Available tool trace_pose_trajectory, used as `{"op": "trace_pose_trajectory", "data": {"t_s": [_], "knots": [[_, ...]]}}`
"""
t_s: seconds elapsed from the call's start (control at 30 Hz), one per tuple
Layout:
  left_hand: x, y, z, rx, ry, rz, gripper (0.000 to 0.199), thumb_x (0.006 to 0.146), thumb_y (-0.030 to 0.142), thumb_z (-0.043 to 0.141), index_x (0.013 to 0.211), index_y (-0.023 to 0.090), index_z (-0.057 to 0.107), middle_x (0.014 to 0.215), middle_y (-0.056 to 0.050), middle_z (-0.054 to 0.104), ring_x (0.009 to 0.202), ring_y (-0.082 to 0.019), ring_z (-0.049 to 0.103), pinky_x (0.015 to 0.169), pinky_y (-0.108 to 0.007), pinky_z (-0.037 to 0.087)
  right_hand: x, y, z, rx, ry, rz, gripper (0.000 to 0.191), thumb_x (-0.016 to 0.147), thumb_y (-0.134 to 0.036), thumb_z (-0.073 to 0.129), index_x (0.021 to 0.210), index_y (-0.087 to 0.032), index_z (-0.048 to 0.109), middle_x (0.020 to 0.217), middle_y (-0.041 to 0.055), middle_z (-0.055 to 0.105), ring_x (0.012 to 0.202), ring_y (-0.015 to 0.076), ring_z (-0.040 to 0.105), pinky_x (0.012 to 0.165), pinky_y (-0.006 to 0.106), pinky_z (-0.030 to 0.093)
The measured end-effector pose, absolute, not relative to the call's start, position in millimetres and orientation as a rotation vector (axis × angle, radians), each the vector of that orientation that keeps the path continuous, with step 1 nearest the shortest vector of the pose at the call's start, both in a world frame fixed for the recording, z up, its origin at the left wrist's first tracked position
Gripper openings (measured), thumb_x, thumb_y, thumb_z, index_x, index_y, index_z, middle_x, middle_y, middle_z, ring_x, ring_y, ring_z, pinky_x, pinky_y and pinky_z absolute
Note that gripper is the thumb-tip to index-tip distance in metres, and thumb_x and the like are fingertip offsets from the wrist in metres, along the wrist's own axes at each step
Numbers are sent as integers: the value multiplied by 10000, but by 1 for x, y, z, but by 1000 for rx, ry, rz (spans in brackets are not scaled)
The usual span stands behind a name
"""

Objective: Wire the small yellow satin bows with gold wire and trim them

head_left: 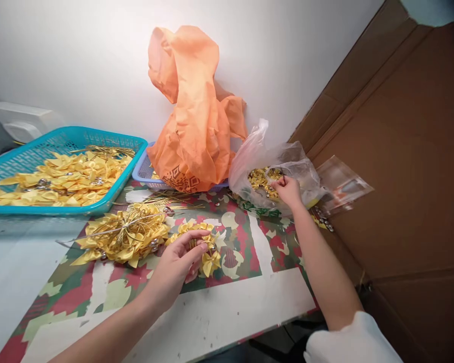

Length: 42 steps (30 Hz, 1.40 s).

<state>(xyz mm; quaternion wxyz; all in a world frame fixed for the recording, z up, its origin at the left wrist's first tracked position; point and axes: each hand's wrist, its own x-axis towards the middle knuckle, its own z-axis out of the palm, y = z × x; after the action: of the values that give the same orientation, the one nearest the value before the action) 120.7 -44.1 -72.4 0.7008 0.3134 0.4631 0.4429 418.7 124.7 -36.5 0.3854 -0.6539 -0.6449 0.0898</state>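
Note:
My left hand (185, 256) is curled, thumb and fingertips nearly together, around some yellow ribbon bows (211, 263) low over the patterned table cover. Its fingers partly hide what they hold. Off to the right, my right hand (288, 191) reaches into the mouth of a clear plastic bag (245, 160) and pinches among small gold pieces (263, 180). What sits between those fingertips is too small to make out. Left of my left hand lies a bundle of yellow ribbon bows (136, 237) with gold wire stems gathered at its middle.
A turquoise basket (98, 206) full of yellow bows stands at the left. An orange bag (196, 116) rests in a lilac basket (138, 171) against the wall. Loose gold wires (174, 198) lie before it. Cardboard (401, 151) walls the right side, beside a small clear packet (342, 184).

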Motion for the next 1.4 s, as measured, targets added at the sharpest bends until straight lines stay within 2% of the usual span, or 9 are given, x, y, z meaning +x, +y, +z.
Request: {"op": "trace_pose_trajectory", "data": {"t_s": [0.13, 0.27, 0.4, 0.57, 0.67, 0.77, 0.9, 1.13, 1.4], "knots": [[121, -45, -70, 610, 974, 968, 409, 678, 352, 797, 1023, 215, 626, 429, 121, 363, 385, -33, 263, 385, -127, 176, 388, 87, -14, -1484, -1617, 475, 432, 712, -321, 635, 591, -228, 231, 650, -13, 588, 593, 136, 613, 602, 274, 538], [124, -45, -67, 478, 920, 1020, 364, 664, 269, 802, 990, 208, 653, 671, 37, 645, 366, -4, 356, 355, -121, 247, 344, 38, -7, -1218, -1461, 955, 490, 677, -316, 726, 576, -214, 257, 681, -16, 614, 481, 100, 575, 518, 255, 531], [125, -44, -64, 390, 816, 1112, 320, 620, 225, 833, 908, 185, 699, 726, 21, 671, 391, -13, 440, 342, -120, 345, 311, 5, -11, -1097, -1385, 1190, 490, 706, -298, 737, 572, -207, 275, 654, -35, 595, 484, 96, 585, 505, 240, 547], [124, -45, -65, 415, 766, 1130, 375, 608, 236, 871, 955, 200, 734, 775, 6, 693, 568, -69, 598, 459, -136, 498, 295, -10, -13, -1023, -1323, 1244, 469, 731, -261, 720, 578, -206, 280, 637, -39, 588, 526, 98, 587, 497, 223, 549], [126, -48, -65, 492, 788, 1087, 352, 652, 285, 859, 966, 179, 741, 654, -1, 677, 587, -83, 617, 557, -158, 544, 291, -16, -14, -978, -1300, 1236, 462, 741, -244, 722, 594, -205, 286, 675, -40, 595, 545, 95, 591, 517, 225, 557], [129, -51, -63, 524, 820, 1069, 380, 666, 330, 850, 994, 172, 739, 682, -15, 694, 631, -102, 632, 607, -195, 565, 286, -22, -19, -958, -1280, 1253, 458, 757, -233, 726, 611, -203, 294, 723, -42, 601, 554, 83, 576, 549, 229, 566], [130, -52, -58, 526, 830, 1029, 382, 662, 333, 854, 987, 168, 740, 784, -21, 714, 665, -102, 638, 623, -205, 558, 281, -27, -25, -941, -1296, 1295, 461, 767, -219, 734, 620, -200, 297, 773, -35, 610, 597, 77, 565, 594, 223, 553], [128, -50, -60, 419, 819, 1020, 436, 588, 214, 897, 976, 160, 703, 891, -33, 732, 784, -131, 680, 728, -228, 537, 280, -25, -32, -907, -1357, 1341, 444, 765, -189, 740, 652, -207, 311, 782, -22, 617, 719, 114, 599, 643, 235, 517], [128, -50, -67, 476, 839, 1027, 467, 602, 214, 881, 1024, 166, 688, 891, -26, 718, 767, -113, 651, 718, -220, 504, 283, -18, -37, -866, -1271, 1469, 466, 747, -221, 765, 667, -205, 306, 777, -41, 595, 650, 84, 581, 618, 221, 553]]}}
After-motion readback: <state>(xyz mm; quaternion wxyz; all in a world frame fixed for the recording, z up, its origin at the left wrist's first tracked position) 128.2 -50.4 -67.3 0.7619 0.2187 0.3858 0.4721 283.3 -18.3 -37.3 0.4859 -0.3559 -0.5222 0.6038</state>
